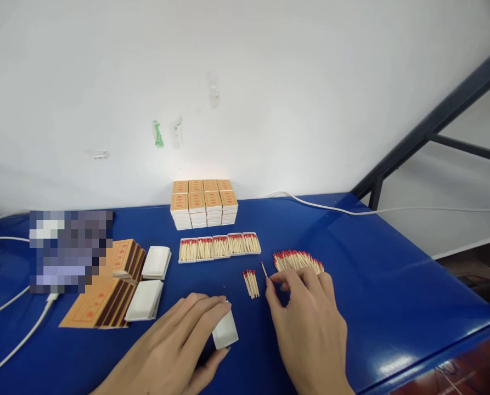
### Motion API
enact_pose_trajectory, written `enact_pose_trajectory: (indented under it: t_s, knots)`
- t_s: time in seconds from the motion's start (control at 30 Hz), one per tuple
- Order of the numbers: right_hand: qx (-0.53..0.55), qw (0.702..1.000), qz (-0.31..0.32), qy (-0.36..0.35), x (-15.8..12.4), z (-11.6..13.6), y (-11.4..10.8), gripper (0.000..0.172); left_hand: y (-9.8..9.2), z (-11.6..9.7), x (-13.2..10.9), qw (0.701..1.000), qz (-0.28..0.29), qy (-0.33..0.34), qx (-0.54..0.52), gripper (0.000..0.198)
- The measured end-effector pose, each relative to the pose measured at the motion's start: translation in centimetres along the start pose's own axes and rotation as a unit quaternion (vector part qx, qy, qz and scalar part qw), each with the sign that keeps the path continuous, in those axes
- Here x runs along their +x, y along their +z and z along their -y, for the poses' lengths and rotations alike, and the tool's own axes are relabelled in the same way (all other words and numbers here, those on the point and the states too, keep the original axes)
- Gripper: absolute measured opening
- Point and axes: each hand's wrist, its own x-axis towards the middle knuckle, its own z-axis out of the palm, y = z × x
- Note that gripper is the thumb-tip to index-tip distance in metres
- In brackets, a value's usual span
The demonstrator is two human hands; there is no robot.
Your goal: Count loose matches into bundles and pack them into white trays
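Note:
My left hand grips an empty white matchbox tray by its two ends, low on the blue table. Between the thumb and forefinger of my right hand is a single red-tipped match, tilted with its head up and to the left. A small bunch of matches lies between my hands. Just beyond my right fingers spreads a larger heap of matches, partly hidden by the hand. Several filled matchbox trays stand side by side in a row farther back.
Stacked matchboxes stand against the white wall. Flat orange matchbox sleeves and stacks of white trays lie to the left, near a pixelated device with a cable. Another white cable runs along the back right.

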Motion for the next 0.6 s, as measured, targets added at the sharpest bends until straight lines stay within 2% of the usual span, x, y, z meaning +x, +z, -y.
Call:
enact_pose_trajectory:
  t_s: [0.33,0.47,0.6]
  knots:
    - [0.023,0.999,0.026,-0.008,-1.2,1.3,-0.9,0.035,0.0,-0.1,0.0,1.0,0.009,-0.008,-0.011,0.035]
    - [0.034,0.999,0.015,-0.006,-0.8,0.6,-1.4,0.043,0.1,-0.2,-0.1,1.0,0.005,-0.01,-0.017,0.035]
    - [0.006,1.0,0.0,0.02,0.0,-0.7,-1.3,0.039,0.0,-0.3,0.0,1.0,-0.003,-0.007,-0.013,0.034]
